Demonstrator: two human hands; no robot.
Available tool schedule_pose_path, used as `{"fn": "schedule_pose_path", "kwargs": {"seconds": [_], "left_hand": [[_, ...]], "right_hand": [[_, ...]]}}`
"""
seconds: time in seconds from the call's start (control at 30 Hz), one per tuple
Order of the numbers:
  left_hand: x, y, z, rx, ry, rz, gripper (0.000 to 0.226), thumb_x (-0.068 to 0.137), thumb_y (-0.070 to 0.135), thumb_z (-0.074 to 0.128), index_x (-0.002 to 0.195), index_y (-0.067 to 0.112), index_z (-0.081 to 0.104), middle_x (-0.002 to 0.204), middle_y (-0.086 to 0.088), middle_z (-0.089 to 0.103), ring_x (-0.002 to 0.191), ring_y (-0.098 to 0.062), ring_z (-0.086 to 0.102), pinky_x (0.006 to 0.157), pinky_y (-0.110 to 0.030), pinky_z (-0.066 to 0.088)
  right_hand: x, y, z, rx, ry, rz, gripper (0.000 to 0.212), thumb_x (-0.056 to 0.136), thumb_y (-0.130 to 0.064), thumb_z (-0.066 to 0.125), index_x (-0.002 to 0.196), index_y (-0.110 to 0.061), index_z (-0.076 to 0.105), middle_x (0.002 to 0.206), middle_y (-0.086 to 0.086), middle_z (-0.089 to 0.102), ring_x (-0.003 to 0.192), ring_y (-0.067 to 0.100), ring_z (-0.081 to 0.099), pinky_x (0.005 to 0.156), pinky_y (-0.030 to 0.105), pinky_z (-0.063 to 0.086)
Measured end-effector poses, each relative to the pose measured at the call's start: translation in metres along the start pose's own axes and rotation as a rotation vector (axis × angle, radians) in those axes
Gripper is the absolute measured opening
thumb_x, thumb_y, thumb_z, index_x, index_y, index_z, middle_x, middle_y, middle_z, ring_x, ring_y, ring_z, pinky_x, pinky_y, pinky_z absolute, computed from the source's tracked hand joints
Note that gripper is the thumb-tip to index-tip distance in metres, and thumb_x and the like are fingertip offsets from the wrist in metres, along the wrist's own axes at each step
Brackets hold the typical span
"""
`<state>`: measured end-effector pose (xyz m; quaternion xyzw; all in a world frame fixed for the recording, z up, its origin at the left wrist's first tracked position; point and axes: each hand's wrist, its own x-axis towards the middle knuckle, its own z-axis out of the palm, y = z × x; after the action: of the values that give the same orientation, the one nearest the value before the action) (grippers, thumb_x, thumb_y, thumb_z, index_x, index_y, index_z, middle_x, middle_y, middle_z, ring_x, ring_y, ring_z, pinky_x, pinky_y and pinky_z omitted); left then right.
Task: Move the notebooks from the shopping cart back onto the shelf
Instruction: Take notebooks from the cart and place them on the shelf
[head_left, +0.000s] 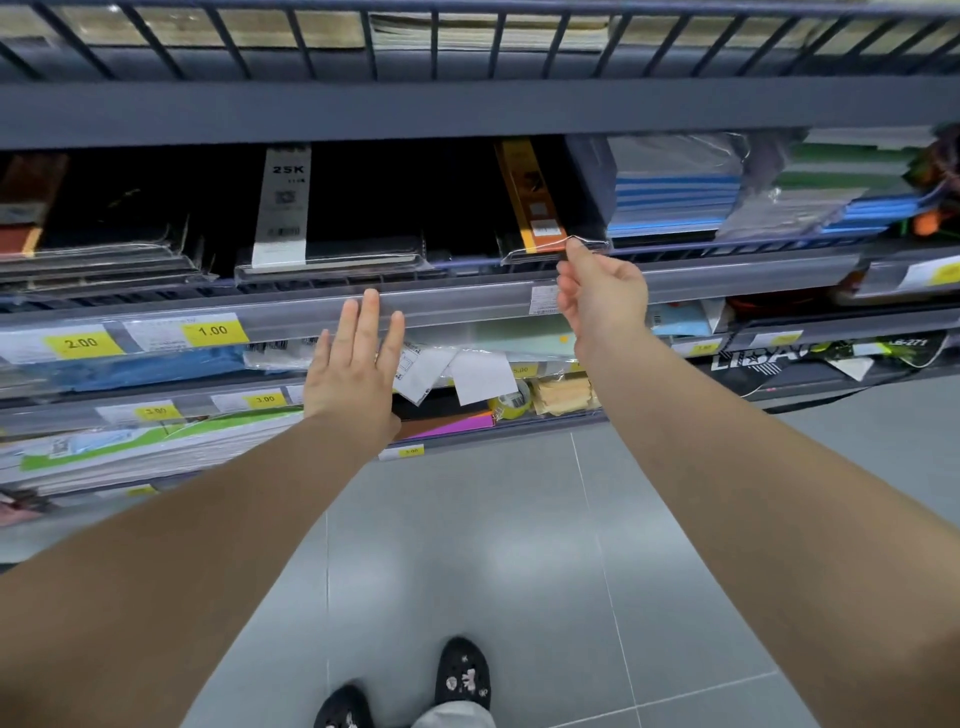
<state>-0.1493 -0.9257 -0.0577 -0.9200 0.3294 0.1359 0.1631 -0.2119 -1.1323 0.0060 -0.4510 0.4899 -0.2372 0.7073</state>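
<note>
I see both bare arms stretched forward, nearly straight. Left hand (355, 364) flat, palm down, fingers extended and slightly spread, gripping nothing. Right hand (597, 299) higher, thumb and forefinger pinched together at its top, other fingers curled beneath the pinch.

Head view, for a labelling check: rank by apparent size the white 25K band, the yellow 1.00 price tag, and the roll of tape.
1. White 25K band, clearly largest.
2. Yellow 1.00 price tag.
3. Roll of tape, partly hidden, so close to the tag and unsure.
</note>
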Motion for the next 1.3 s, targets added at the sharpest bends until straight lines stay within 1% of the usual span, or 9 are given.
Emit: {"fn": "schedule_pose_path", "kwargs": {"seconds": [0.17, 0.3, 0.4, 0.5, 0.57, 0.73, 0.93, 1.07, 1.3], "left_hand": [[-0.001, -0.001, -0.002, -0.003, -0.005, 0.014, 0.112, 0.084, 0.051, 0.059, 0.145, 0.019, -0.030, 0.147, -0.016, -0.041, 0.143, -0.032, -0.026, 0.120, -0.043, 0.000], [-0.008, -0.009, -0.016, -0.066, -0.052, 0.065, 0.107, 0.083, 0.051, 0.059, 0.149, 0.026, -0.021, 0.151, -0.010, -0.037, 0.145, -0.028, -0.020, 0.120, -0.043, 0.004], [-0.031, -0.020, -0.031, -0.171, -0.154, 0.059, 0.101, 0.085, 0.053, 0.057, 0.151, 0.027, -0.015, 0.156, -0.004, -0.029, 0.147, -0.028, -0.013, 0.120, -0.046, 0.005], [-0.073, -0.040, -0.037, -0.205, -0.196, -0.021, 0.095, 0.086, 0.053, 0.055, 0.152, 0.028, -0.009, 0.157, -0.005, -0.025, 0.147, -0.030, -0.011, 0.119, -0.050, 0.005], [-0.105, -0.057, -0.042, -0.246, -0.205, -0.076, 0.091, 0.087, 0.052, 0.054, 0.152, 0.027, -0.005, 0.158, -0.005, -0.023, 0.147, -0.029, -0.010, 0.118, -0.051, 0.006], [-0.192, -0.101, -0.053, -0.319, -0.139, -0.188, 0.088, 0.089, 0.050, 0.049, 0.152, 0.025, -0.007, 0.159, -0.005, -0.018, 0.147, -0.027, -0.013, 0.118, -0.051, 0.002], [-0.294, -0.157, -0.037, -0.414, -0.102, -0.422, 0.087, 0.088, 0.051, 0.049, 0.153, 0.025, -0.002, 0.160, -0.004, -0.013, 0.147, -0.027, -0.010, 0.117, -0.053, 0.004], [-0.360, -0.194, -0.008, -0.493, -0.089, -0.558, 0.086, 0.088, 0.051, 0.051, 0.152, 0.025, 0.000, 0.160, -0.004, -0.014, 0.147, -0.027, -0.012, 0.116, -0.056, 0.003], [-0.471, -0.250, 0.055, -0.581, -0.066, -0.708, 0.089, 0.087, 0.048, 0.051, 0.153, 0.026, -0.004, 0.158, -0.006, -0.021, 0.146, -0.029, -0.017, 0.117, -0.055, 0.001]], "right_hand": [[-0.007, 0.009, -0.003, -0.229, 0.021, -0.019, 0.033, 0.087, -0.036, 0.064, 0.073, -0.015, 0.044, 0.066, 0.000, 0.052, 0.056, 0.010, 0.046, 0.056, 0.021, 0.046], [-0.030, 0.019, -0.010, -0.503, -0.107, -0.069, 0.030, 0.087, -0.039, 0.064, 0.073, -0.016, 0.049, 0.076, -0.002, 0.057, 0.073, 0.012, 0.054, 0.081, 0.030, 0.050], [-0.059, 0.025, -0.011, -0.735, -0.253, -0.033, 0.033, 0.083, -0.044, 0.067, 0.099, -0.017, 0.058, 0.098, -0.002, 0.061, 0.095, 0.017, 0.057, 0.088, 0.030, 0.045], [-0.094, 0.026, -0.007, -1.042, -0.482, -0.079, 0.054, 0.081, -0.049, 0.067, 0.125, -0.023, 0.052, 0.124, 0.001, 0.056, 0.107, 0.018, 0.056, 0.087, 0.026, 0.041], [-0.117, 0.025, 0.001, -1.147, -0.594, -0.125, 0.066, 0.079, -0.050, 0.068, 0.136, -0.025, 0.045, 0.138, 0.000, 0.047, 0.122, 0.018, 0.049, 0.093, 0.026, 0.037], [-0.179, 0.030, 0.037, -1.575, -0.716, -0.440, 0.085, 0.074, -0.064, 0.063, 0.145, -0.031, 0.029, 0.154, 0.000, 0.028, 0.140, 0.025, 0.027, 0.112, 0.048, 0.026], [-0.269, 0.064, 0.064, -1.662, -0.777, -0.551, 0.082, 0.076, -0.064, 0.059, 0.145, -0.038, 0.023, 0.158, -0.002, 0.015, 0.146, 0.023, 0.008, 0.114, 0.057, 0.010], [-0.331, 0.092, 0.081, -1.735, -0.838, -0.616, 0.085, 0.079, -0.056, 0.060, 0.149, -0.034, 0.016, 0.161, -0.003, 0.004, 0.147, 0.022, -0.002, 0.115, 0.058, 0.003], [-0.446, 0.153, 0.117, -1.833, -0.899, -0.763, 0.087, 0.081, -0.056, 0.059, 0.150, -0.031, 0.012, 0.161, -0.001, 0.005, 0.148, 0.020, 0.002, 0.118, 0.050, 0.004]]}}
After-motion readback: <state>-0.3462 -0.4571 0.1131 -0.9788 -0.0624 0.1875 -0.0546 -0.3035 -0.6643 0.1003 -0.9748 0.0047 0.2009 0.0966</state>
